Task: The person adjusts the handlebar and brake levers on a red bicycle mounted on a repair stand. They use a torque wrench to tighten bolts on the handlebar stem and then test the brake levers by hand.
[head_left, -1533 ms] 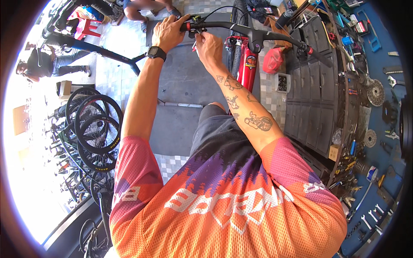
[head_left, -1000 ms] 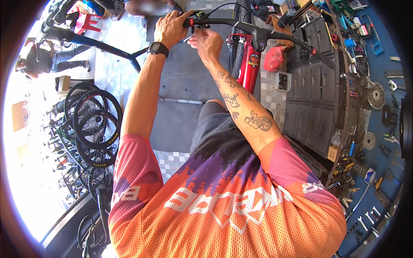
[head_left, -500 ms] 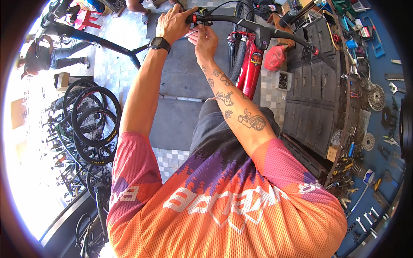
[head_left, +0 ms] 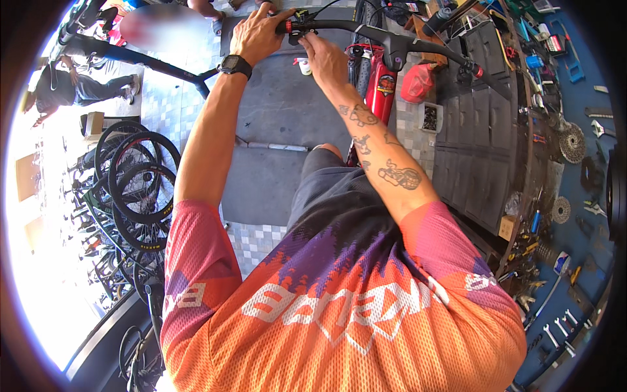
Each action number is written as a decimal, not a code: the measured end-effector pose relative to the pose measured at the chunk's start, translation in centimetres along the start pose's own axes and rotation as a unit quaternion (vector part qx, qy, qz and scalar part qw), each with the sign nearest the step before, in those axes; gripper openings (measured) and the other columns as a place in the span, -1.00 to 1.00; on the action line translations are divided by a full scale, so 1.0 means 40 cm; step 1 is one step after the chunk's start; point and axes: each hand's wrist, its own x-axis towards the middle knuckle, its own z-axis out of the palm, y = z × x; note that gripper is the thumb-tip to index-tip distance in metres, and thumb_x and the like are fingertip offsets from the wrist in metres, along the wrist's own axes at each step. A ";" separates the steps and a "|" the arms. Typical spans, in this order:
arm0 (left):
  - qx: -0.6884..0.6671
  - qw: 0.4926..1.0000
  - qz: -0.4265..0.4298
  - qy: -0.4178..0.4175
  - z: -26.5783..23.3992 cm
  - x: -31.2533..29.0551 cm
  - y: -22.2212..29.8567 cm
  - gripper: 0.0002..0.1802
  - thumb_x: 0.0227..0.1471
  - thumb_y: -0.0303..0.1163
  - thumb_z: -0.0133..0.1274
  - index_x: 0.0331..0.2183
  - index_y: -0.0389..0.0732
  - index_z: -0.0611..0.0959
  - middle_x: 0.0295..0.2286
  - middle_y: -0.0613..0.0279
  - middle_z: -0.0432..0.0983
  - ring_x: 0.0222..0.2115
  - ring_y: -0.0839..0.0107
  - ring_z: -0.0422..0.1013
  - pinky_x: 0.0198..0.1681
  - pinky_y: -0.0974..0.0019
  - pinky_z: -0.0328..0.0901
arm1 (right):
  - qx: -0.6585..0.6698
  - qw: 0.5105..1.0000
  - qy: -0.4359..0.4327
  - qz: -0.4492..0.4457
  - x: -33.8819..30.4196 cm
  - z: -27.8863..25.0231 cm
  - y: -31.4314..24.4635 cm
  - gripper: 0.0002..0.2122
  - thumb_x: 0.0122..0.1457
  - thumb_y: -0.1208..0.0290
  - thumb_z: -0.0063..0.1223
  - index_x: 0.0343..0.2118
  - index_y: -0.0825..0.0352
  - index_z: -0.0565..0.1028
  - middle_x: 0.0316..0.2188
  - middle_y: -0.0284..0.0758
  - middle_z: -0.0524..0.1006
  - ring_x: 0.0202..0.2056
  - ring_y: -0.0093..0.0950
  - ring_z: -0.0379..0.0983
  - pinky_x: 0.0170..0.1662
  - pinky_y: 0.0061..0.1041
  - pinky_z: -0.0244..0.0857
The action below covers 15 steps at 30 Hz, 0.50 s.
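A black handlebar with a red ring near each end crosses the top of the view, joined to a red bicycle frame. My left hand, wearing a black watch, is wrapped over the bar's left grip, which it mostly hides. Just inboard sits the black lever clamp. My right hand reaches up to its underside, fingers closed and fingertips against it. Whether they pinch a small part is hidden. A small white object shows beside that hand; its kind is unclear.
A grey mat covers the floor. Wheels with black tyres and bicycles stand at left, near another person. Dark drawers and a blue tool board line the right. A red bag lies by the bike.
My right hand has shifted slightly right and its spread fingers have curled in. The small white object has come into view beside it. My left hand stays on the grip.
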 end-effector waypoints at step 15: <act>-0.038 0.997 0.061 -0.034 -0.021 0.049 0.013 -0.39 0.04 -0.43 0.13 0.17 0.07 0.59 -0.16 0.26 0.64 -0.12 0.17 0.51 -0.01 0.10 0.41 | -0.183 0.953 -0.192 -0.144 0.136 -0.107 0.015 -0.74 0.30 0.02 0.11 -0.28 0.06 0.69 -0.43 -0.34 0.71 -0.31 -0.35 0.71 -0.20 -0.26 0.51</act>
